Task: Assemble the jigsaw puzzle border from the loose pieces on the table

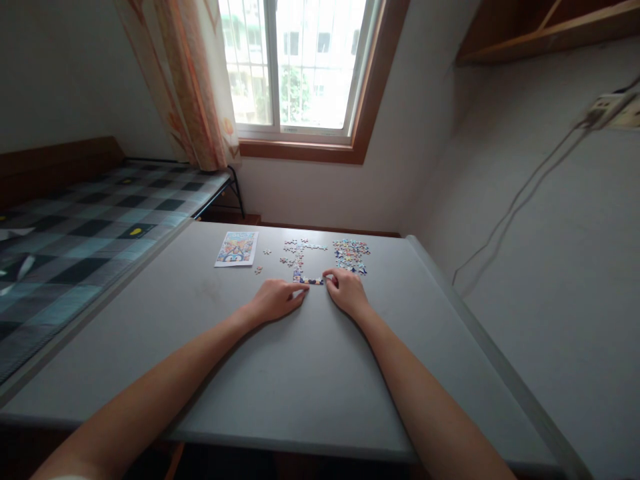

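Note:
A partly joined jigsaw puzzle point(299, 264) lies on the grey table, with a dark strip of pieces point(313, 281) along its near edge. My left hand point(277, 299) rests at that strip, its index finger stretched out and touching the near side. At the strip's right end, my right hand point(346, 290) has its thumb and index finger closed around the end puzzle piece point(323, 280), which the fingertips partly cover. Just beyond the right hand is a heap of loose puzzle pieces point(351, 255).
A printed picture sheet point(237, 249) lies left of the puzzle, with a few stray pieces point(259, 270) between them. The grey table point(300, 373) adjoins a bed with a checked cover point(125, 207). A window stands ahead; a cable point(505, 213) hangs down the right wall.

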Demonstrator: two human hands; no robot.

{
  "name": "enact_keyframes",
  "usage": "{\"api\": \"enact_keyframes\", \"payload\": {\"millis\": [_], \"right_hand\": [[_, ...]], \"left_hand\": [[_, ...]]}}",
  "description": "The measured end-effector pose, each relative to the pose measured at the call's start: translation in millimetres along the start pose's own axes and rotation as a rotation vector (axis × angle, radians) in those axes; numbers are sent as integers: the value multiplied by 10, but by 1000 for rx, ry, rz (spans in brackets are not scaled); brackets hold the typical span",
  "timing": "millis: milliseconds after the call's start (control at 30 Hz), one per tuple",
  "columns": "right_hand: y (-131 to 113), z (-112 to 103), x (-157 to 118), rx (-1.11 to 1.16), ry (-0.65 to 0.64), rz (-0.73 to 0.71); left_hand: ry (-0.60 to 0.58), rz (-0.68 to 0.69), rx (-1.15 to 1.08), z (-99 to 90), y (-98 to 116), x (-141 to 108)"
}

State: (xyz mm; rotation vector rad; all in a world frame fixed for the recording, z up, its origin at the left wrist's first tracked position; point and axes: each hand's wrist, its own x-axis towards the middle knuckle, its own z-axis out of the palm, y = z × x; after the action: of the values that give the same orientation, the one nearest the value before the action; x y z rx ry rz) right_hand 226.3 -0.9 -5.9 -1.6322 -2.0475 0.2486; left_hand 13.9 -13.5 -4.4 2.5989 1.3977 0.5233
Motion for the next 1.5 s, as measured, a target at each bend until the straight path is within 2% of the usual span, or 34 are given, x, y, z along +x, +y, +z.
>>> {"api": "enact_keyframes", "payload": {"millis": [1267, 1500], "right_hand": [[21, 25, 3, 1, 16, -8], [39, 56, 23, 176, 81, -27]], "left_hand": [[17, -3, 8, 11, -7, 1], [-7, 1, 22, 1, -11, -2]]}}
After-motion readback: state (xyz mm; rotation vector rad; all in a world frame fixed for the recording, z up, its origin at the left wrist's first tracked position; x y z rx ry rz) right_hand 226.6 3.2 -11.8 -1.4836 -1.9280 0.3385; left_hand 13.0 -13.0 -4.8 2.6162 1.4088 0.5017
